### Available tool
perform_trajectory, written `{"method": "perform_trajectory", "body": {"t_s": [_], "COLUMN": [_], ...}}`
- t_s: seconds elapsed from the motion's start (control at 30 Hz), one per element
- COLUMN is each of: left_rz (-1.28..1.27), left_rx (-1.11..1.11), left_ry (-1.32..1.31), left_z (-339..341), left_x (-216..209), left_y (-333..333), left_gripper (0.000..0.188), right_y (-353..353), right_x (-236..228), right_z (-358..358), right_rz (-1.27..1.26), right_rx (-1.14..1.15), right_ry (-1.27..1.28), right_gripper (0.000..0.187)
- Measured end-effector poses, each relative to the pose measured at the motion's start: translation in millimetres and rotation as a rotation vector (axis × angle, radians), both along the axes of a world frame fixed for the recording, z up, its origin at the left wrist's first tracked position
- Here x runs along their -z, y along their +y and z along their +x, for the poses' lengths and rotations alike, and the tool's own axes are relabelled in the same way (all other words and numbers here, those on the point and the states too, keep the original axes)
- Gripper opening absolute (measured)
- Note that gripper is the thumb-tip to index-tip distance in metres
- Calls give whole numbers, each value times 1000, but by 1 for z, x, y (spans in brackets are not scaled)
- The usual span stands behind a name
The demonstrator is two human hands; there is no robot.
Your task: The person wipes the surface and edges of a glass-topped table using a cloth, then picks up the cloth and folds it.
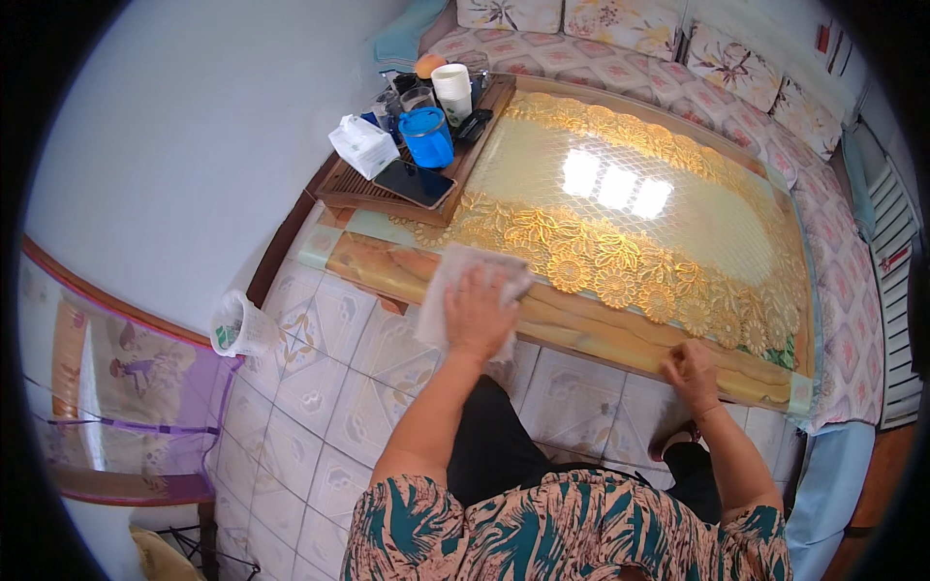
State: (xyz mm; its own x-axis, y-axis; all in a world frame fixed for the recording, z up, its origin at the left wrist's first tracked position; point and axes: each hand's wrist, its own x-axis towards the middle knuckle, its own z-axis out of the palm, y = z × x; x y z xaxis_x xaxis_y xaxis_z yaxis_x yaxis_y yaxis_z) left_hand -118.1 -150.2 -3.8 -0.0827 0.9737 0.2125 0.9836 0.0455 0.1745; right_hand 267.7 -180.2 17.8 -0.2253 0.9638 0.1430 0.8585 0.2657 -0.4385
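Observation:
My left hand (pixel 477 315) lies on a pale cloth (pixel 444 290), pressing it against the front edge of the coffee table (pixel 572 324) near its left end. Part of the cloth hangs over the edge, and the fingers are spread across its top. My right hand (pixel 690 373) rests by the same edge farther right, its fingers curled in with nothing visible in them. Beyond both hands, a gold flower-patterned lace cover (pixel 610 261) runs over the glossy tabletop.
At the table's left end, a wooden tray (pixel 387 203) carries a phone (pixel 415 182), a blue mug (pixel 426 137), stacked paper cups (pixel 451 89) and a tissue pack (pixel 364 145). A white wastebasket (pixel 242 324) stands on the tiled floor. A patterned sofa (pixel 562 58) wraps behind and right.

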Motion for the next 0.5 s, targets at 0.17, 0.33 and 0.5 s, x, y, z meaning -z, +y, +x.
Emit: {"method": "perform_trajectory", "body": {"t_s": [0.17, 0.33, 0.5], "left_rz": [22, -56, -186], "left_rx": [-242, -388, -518], "left_ry": [51, 19, 26], "left_z": [-111, -186, -238], "left_x": [20, 17, 13], "left_y": [10, 26, 47], "left_gripper": [64, 64, 65], "right_y": [8, 26, 35], "right_x": [-43, -35, -40], "right_z": [-45, -35, -42], "right_rz": [-273, -450, -615], "right_rx": [-229, -177, -196], "right_ry": [-429, -713, -773], "right_gripper": [50, 60, 66]}}
